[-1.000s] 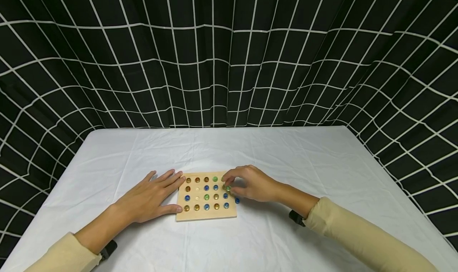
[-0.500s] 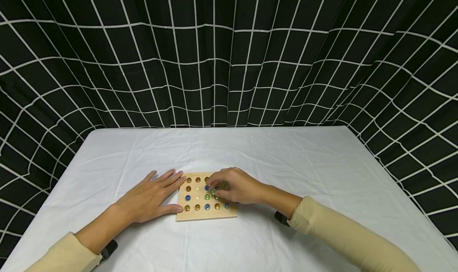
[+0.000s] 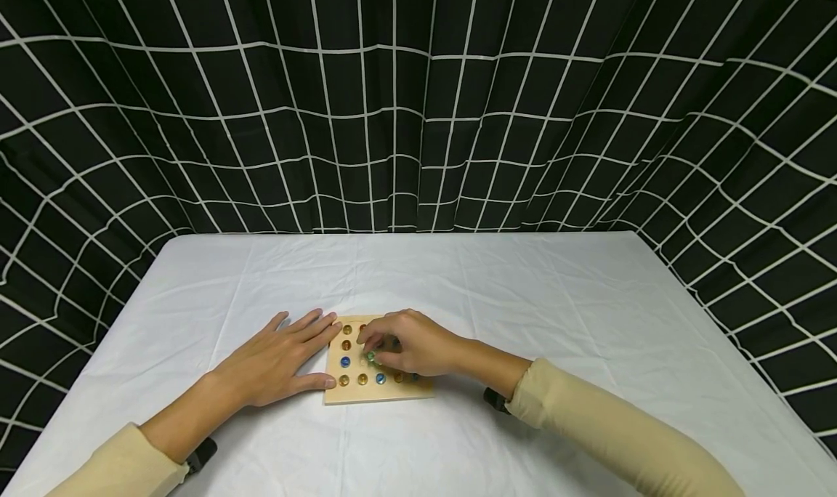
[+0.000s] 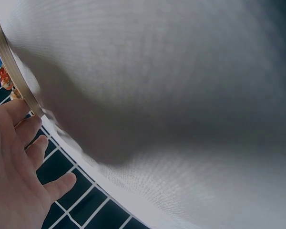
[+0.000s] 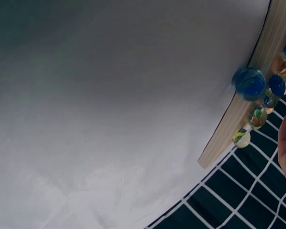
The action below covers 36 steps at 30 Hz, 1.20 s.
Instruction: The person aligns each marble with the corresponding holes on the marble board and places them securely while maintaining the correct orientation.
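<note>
Right hand grip: fingertips pinch green marble over middle of wooden board. Left hand flat, fingers straight, touching board's left edge. Board lies on white-clothed surface, amber and blue marbles seated in holes.

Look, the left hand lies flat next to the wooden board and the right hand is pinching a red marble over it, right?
Not quite. In the head view the marble pinched by the right hand is green, not red. The rest holds: the left hand lies flat beside the wooden board, fingers at its edge.
</note>
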{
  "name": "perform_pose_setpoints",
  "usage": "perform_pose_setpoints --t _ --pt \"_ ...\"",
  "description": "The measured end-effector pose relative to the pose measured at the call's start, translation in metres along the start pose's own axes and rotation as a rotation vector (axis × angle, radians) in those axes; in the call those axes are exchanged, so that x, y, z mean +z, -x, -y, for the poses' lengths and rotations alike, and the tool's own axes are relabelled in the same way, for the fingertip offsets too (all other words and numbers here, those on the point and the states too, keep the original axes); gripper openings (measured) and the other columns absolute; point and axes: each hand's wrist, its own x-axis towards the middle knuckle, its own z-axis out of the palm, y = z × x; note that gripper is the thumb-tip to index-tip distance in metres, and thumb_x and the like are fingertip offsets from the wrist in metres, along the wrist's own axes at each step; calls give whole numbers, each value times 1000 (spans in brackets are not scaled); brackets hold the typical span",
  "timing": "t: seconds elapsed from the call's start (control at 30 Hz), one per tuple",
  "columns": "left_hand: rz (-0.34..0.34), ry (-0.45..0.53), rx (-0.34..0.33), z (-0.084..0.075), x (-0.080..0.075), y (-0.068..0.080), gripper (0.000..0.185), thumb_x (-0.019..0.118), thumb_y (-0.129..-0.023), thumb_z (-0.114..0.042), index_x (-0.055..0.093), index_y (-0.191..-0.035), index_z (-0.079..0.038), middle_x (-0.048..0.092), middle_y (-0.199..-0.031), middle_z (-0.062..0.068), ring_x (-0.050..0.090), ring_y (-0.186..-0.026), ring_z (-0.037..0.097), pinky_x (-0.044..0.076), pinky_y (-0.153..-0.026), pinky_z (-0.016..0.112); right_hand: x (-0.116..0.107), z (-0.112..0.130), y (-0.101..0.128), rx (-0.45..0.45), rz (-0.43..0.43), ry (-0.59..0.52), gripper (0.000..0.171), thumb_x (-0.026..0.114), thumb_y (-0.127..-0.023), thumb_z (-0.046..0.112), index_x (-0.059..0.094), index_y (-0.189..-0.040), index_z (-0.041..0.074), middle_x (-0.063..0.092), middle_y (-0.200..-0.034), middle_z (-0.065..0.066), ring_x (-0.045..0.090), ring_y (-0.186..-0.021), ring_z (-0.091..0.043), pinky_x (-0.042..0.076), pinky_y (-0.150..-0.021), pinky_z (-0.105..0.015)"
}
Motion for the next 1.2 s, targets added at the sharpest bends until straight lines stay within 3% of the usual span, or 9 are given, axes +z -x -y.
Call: perform_pose_setpoints --t 0.37,0.9,1.2 --pt "6 6 -1 0 -1 0 87 36 -93 -76 37 -155 -16 34 -160 3 30 -147 27 26 -112 65 4 4 -8 6 48 8 27 72 -91 5 69 -118 9 72 -104 7 65 -98 -2 49 -92 -21" --pt "9 20 -1 0 0 0 87 36 -93 -76 38 -155 -16 34 -160 4 30 -147 28 26 -112 65 8 4 -10 12 62 97 27 72 -92 9 69 -119 11 71 -108 7 62 -100 0 45 -100 -25" --pt "15 7 -9 0 1 -1 87 36 -92 -76 39 -155 -15 35 -160 4 30 -147 27 25 -113 65 -14 3 -2 17 -4 62 28 74 -90 8 70 -118 10 73 -103 2 67 -97 -15 50 -91 -33"
